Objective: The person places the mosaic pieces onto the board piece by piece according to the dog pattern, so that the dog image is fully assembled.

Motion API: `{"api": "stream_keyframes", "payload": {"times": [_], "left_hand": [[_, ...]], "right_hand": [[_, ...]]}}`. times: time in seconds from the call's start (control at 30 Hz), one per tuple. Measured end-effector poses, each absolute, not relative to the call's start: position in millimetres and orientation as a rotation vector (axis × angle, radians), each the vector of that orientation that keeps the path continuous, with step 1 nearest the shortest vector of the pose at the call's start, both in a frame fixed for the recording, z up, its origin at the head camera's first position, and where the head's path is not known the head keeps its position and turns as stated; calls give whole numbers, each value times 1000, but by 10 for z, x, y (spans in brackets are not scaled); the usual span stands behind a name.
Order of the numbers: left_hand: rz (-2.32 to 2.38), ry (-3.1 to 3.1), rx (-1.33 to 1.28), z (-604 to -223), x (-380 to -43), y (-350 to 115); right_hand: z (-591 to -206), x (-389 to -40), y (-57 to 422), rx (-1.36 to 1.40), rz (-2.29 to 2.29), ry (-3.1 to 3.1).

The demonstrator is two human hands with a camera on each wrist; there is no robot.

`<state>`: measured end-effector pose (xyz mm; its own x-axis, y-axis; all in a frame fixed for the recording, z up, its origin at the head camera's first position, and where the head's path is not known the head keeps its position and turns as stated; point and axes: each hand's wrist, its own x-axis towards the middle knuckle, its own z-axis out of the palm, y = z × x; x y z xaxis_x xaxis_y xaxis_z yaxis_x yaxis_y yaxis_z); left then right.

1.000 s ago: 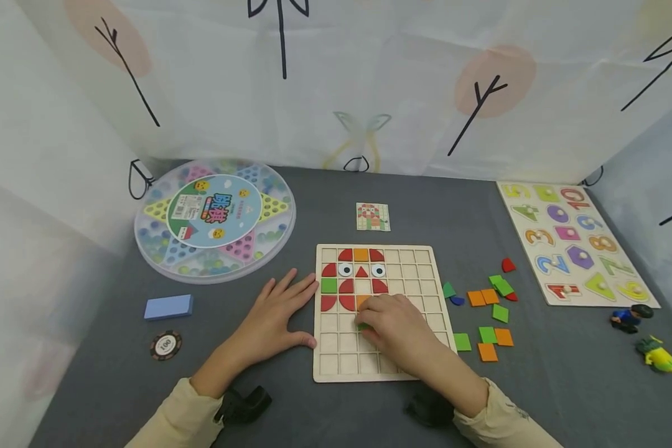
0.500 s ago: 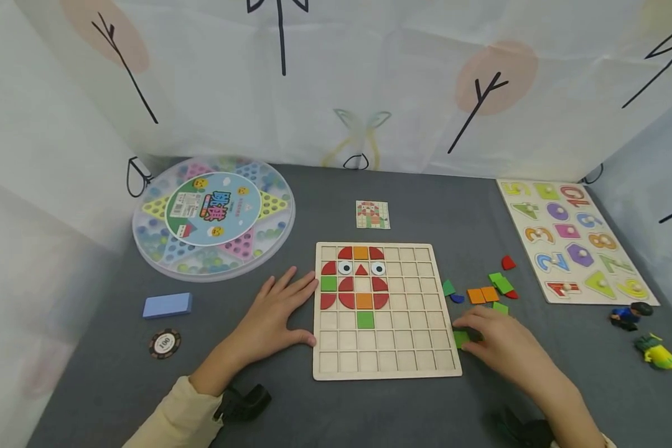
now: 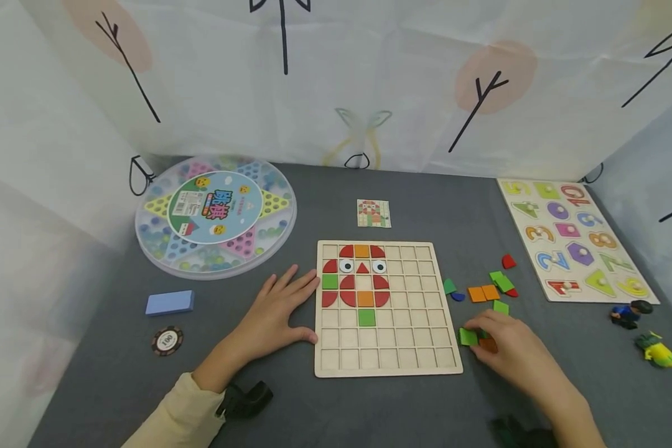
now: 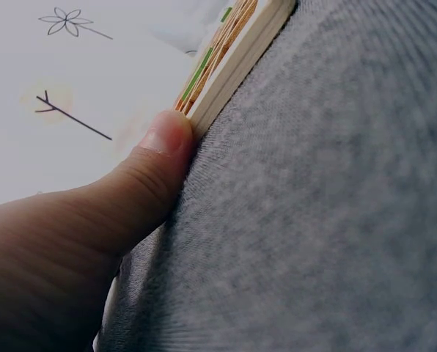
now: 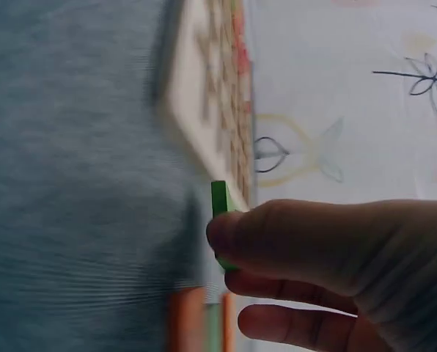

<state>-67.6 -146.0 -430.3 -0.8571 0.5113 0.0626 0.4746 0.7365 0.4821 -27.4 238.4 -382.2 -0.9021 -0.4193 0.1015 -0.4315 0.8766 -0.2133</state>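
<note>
A wooden grid board lies mid-table, its upper left cells filled with red, orange and green tiles and two eye tiles. My left hand rests flat at the board's left edge with fingers spread, and its thumb touches the rim in the left wrist view. Just right of the board, my right hand pinches a green square tile between thumb and fingers. Under that hand an orange tile is partly hidden. A small pattern card lies beyond the board.
Loose orange tiles, green tiles and a blue piece lie right of the board. Farther right are a number puzzle and two small figures. At left sit a round checkers set, a blue block and a chip.
My right hand has left the board for the loose tiles at right and now pinches a green one. A green tile shows in the board's fifth row. The left hand stays put.
</note>
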Motion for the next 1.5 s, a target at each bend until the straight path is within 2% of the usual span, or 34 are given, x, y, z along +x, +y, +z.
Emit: {"api": "stream_keyframes", "payload": {"times": [0.13,0.47,0.83,1.0,1.3,1.5], "left_hand": [[753,2863,802,-4284,-681,-1470],[766,2855,804,-4325,-686,-1459],[769,2864,830,-4316,-696,-1449],[765,2859,811,-4319,-683,-1451],[770,2850,809,-4306,-685,-1441],[747,2850,788,-4293,-688,-1444]], "right_hand": [[-3722,-335,2227,776,410,-2924],[-3733,-465,1327,1211,376,-2844],[-3871,-457,1188,1209,386,-2810],[-3759,-497,1384,1079,376,-2852],[-3607,-465,2391,508,197,-3122],[-3672,-420,2672,500,202,-3235]]}}
